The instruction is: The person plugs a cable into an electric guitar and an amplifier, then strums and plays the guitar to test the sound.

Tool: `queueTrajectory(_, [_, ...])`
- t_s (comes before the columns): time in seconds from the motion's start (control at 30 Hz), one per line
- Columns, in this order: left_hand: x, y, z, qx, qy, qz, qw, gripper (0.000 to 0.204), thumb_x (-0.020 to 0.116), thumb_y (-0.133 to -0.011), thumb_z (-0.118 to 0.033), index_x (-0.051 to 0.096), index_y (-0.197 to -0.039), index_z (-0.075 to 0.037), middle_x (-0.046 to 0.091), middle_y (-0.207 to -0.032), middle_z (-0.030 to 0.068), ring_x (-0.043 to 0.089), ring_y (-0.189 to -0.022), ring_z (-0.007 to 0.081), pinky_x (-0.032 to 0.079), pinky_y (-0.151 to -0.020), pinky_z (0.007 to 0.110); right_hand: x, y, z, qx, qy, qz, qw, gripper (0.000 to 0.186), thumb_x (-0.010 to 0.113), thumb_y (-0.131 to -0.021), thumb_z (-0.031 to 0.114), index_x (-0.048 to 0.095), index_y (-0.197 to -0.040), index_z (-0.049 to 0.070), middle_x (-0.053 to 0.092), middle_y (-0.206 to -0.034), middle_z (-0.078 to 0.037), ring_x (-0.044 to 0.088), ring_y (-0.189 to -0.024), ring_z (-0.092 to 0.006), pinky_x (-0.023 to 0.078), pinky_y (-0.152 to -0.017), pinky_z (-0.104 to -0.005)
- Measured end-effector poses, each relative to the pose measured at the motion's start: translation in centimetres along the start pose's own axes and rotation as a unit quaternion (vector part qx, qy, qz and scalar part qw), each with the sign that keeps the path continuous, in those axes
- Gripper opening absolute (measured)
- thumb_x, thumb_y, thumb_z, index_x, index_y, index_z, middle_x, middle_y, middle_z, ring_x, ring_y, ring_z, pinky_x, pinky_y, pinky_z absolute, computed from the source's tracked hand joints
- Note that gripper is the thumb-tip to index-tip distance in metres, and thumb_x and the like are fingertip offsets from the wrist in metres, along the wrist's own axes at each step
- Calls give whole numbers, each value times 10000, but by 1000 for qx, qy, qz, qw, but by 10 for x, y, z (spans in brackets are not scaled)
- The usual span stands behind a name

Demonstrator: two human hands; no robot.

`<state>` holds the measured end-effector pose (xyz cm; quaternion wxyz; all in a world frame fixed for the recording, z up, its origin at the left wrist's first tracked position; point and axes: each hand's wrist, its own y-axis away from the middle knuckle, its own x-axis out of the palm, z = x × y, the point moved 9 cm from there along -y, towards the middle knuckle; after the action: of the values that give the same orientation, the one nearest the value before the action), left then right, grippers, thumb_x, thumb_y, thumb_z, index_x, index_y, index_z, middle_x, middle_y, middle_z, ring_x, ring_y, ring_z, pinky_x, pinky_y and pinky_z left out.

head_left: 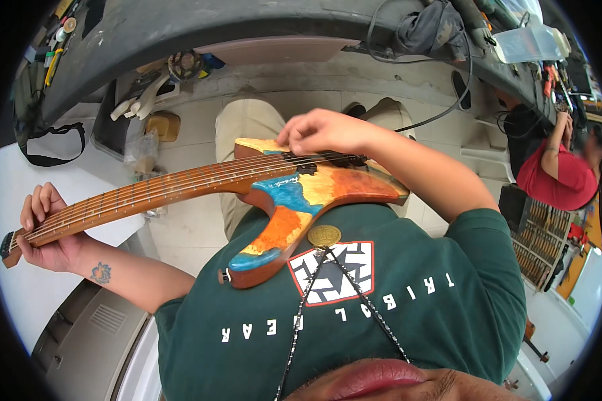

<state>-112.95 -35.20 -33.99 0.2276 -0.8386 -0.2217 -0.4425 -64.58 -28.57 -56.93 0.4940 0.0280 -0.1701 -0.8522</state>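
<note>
An electric guitar [287,200] lies across my lap and against my green shirt, its blue, yellow and orange body in the middle and its brown neck reaching left. My left hand [60,253] is wrapped round the neck near its far-left end, thumb on the near side and curled fingers over the strings. Over the body, my right hand [322,131] rests by the strings next to the black pickup [306,168], fingers bent in and drawn together. Whether a pick is between them is hidden.
A dark workbench [261,23] curves across the far side, with a clear plastic container [530,44] and a black cable [471,77] at its right. A person in red [558,175] sits at far right. Left of me is a white surface [20,187].
</note>
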Motion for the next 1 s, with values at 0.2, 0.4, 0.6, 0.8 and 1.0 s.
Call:
queueTrajectory(0.2, [10,3,12,3,13,7,1000,308,710,-656,-37,437,-763,-133,498,-778,6,351,-725,162,310,-837,405,-12,-25,-25,125,-24,-67,990,189,691,-1009,153,738,-1058,-24,776,-1042,-76,693,-1002,-162,532,-988,-338])
queueTrajectory(0.4, [8,4,9,4,11,5,1000,305,701,-653,-31,436,-767,-128,510,-793,18,357,-721,166,315,-836,406,-6,11,20,-63,-77,-3,995,225,731,-970,235,754,-999,13,769,-1138,-74,673,-1094,-152,510,-1010,-339])
queueTrajectory(0.6, [11,2,12,13,-4,13,1000,281,714,-684,-57,461,-781,-129,535,-808,16,371,-721,158,319,-839,397,-23,19,-40,112,23,-167,979,208,726,-997,196,764,-1068,4,785,-1037,-86,711,-998,-153,554,-946,-339])
queueTrajectory(0.8, [11,4,15,-4,-2,26,1000,271,733,-710,-67,478,-789,-119,548,-818,15,383,-726,161,334,-850,405,-7,17,0,-42,-58,-70,995,108,689,-1004,86,697,-994,-21,747,-1110,-97,678,-1041,-155,552,-965,-331])
queueTrajectory(1.0, [10,4,12,21,-7,22,1000,288,789,-746,-100,505,-790,-107,565,-830,11,403,-732,159,344,-853,406,-5,23,3,-63,-31,-35,997,211,738,-932,184,725,-995,-17,764,-1158,-114,682,-1065,-174,531,-982,-351])
